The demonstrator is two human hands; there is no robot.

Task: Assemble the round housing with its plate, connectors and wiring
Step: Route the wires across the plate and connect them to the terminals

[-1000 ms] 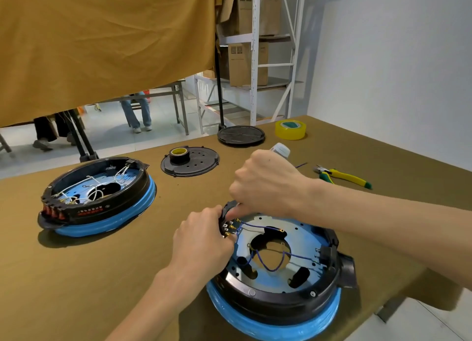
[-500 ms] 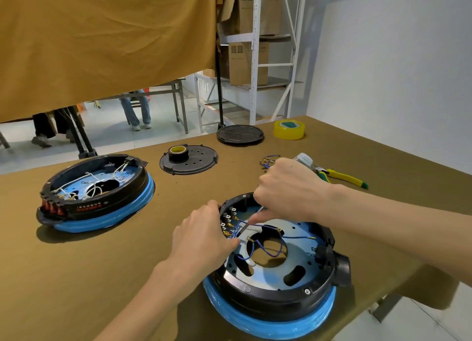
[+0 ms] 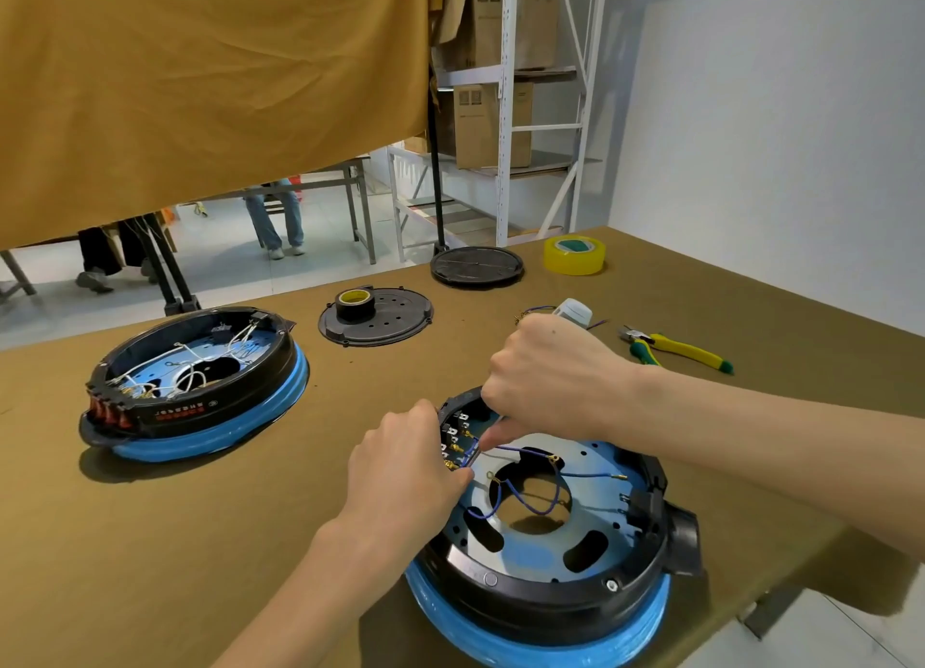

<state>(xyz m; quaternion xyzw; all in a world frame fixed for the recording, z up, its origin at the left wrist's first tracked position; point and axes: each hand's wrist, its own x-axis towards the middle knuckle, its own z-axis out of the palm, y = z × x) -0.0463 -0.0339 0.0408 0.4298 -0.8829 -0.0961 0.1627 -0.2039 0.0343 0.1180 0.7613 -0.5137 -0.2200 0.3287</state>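
Observation:
A round black housing [image 3: 550, 602] with a blue rim lies at the table's near edge, a metal plate [image 3: 535, 557] with cut-outs inside it. Blue wires [image 3: 530, 502] with brass terminals loop over the plate. A row of connectors [image 3: 453, 442] lines the housing's left inner wall. My left hand [image 3: 400, 477] rests on that wall and pinches a blue wire end at the connectors. My right hand [image 3: 550, 382] is curled round a white-capped tool [image 3: 573, 312], its thin tip reaching down to the same connectors.
A second housing [image 3: 195, 392] with white wires sits at the left. Two black round covers [image 3: 375, 314] [image 3: 476, 266] lie further back, one carrying a small tape roll [image 3: 354, 302]. Yellow tape [image 3: 574, 255] and yellow-green pliers [image 3: 675, 349] lie at the right. The table edge runs close by the near housing.
My right hand has moved right and lifted a little, uncovering the connector row and the wires. My left hand stays at the housing's left wall.

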